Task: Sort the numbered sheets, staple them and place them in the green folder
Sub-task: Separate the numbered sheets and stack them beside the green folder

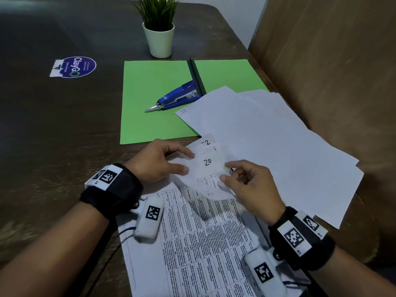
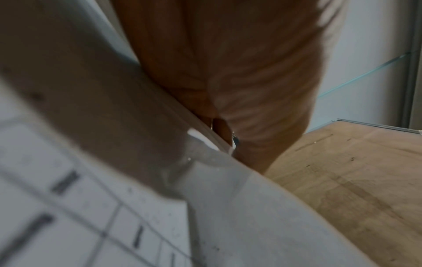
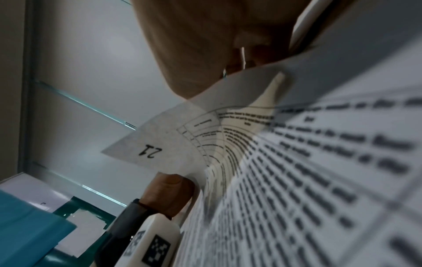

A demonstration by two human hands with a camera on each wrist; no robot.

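Numbered sheets fanning above printed stack at near table edge, corners 20, 22 showing, likely for checking order. Left hand pinching fan's left edge; right hand pinching right edge. Green folder lying open beyond, blue stapler resting on it. Loose sheets spreading rightward. Dark wooden table; potted plant at back.

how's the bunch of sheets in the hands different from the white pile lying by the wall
The fanned numbered sheets are lifted, pinched by the left hand and right hand; the loose white paper pile lies flat, untouched, partly over the green folder. The held sheets show printed tables and handwritten 20; the pile shows mostly blank sides. Both are white paper.
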